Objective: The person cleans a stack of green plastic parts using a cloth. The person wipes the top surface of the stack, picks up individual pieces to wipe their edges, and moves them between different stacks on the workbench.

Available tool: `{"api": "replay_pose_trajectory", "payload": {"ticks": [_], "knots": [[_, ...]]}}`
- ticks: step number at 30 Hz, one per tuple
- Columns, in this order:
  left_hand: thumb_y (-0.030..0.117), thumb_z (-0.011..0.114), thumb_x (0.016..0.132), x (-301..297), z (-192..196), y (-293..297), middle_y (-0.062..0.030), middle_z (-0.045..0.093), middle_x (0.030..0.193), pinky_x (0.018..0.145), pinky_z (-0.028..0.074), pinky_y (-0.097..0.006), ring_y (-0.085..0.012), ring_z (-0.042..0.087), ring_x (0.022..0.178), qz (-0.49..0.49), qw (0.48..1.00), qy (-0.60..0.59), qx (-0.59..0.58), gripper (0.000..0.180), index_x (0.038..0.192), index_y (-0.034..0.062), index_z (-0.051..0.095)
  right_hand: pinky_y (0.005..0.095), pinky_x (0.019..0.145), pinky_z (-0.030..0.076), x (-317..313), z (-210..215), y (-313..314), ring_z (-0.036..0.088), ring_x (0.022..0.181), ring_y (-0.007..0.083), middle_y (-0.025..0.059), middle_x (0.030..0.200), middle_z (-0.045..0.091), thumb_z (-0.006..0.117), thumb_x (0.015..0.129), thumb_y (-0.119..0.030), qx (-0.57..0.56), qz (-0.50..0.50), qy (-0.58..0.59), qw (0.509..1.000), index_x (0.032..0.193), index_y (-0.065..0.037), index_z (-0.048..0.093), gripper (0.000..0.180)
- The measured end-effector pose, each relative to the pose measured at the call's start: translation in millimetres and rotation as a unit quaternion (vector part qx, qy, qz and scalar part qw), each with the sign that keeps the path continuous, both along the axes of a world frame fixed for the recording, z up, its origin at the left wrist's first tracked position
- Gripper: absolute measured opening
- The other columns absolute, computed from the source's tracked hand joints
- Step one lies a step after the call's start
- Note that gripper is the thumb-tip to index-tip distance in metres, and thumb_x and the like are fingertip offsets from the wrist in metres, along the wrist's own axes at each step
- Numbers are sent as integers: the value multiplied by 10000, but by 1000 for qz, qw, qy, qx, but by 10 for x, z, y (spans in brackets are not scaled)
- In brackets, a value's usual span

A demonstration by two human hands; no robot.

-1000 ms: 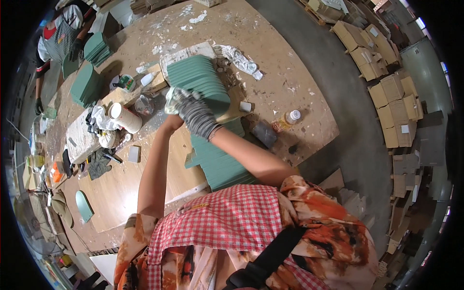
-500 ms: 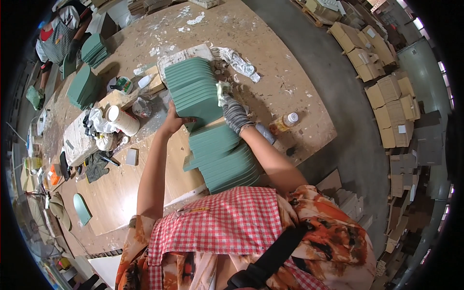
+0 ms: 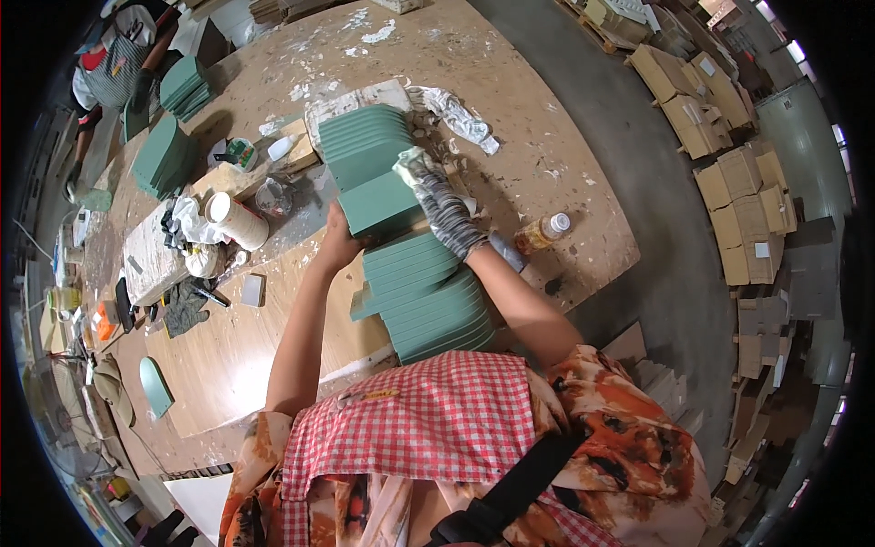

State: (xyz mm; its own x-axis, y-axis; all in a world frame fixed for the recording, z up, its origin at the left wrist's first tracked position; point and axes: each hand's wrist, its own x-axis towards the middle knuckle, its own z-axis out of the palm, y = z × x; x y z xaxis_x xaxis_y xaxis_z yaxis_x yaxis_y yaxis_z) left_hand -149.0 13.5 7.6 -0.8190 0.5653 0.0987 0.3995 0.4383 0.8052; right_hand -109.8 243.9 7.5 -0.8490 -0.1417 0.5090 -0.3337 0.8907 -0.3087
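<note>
A green board with a rounded side (image 3: 381, 204) stands tilted at the front of a far row of similar green boards (image 3: 365, 137). My bare left hand (image 3: 340, 241) grips its lower left edge, the fingertips hidden behind it. A striped grey glove covers my right hand (image 3: 445, 208), which is closed on a crumpled white cloth (image 3: 416, 166) by the board's upper right edge. Closer to me, another row of green boards (image 3: 424, 296) leans in overlapping layers.
Left of my left arm are a white tub (image 3: 239, 221), a clear cup (image 3: 273, 197) and a dark glove (image 3: 186, 310). A bottle of amber liquid (image 3: 541, 233) stands right of my right hand. Further green stacks (image 3: 166, 157) lie near another person (image 3: 123, 68) at upper left.
The front board has tipped toward me, apart from the row behind, showing more of its face. My right hand and the cloth have moved slightly left, over its upper edge.
</note>
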Motion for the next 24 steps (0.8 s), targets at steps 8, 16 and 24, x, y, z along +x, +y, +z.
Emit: {"api": "replay_pose_trajectory", "payload": {"ticks": [8,16,24], "knots": [[62,789,608,-220,-308,-27,-191,322,1408,1093,230,-367,-337,283,1317,-67,995,-78,-7,896,1365,33,312,456,1056,221,86,700,-1074,302,1324,255,113,1425,353,469,865,-204,191,26,-129,973,1283,-182,489,419],[62,782,613,-134,-299,-38,-188,343,1312,1064,262,-386,-364,319,1245,33,994,-92,46,914,1361,38,257,461,1087,200,-4,557,-658,301,1332,294,158,1452,309,358,919,-244,91,-51,-60,993,1324,-143,447,427],[81,789,604,-72,-107,-7,-202,329,1229,1028,302,-405,-392,339,1172,13,1000,5,8,888,1330,28,279,324,1094,227,-52,312,143,303,1332,202,114,1440,331,352,986,-306,-448,-35,-335,828,1404,-66,321,483]]}}
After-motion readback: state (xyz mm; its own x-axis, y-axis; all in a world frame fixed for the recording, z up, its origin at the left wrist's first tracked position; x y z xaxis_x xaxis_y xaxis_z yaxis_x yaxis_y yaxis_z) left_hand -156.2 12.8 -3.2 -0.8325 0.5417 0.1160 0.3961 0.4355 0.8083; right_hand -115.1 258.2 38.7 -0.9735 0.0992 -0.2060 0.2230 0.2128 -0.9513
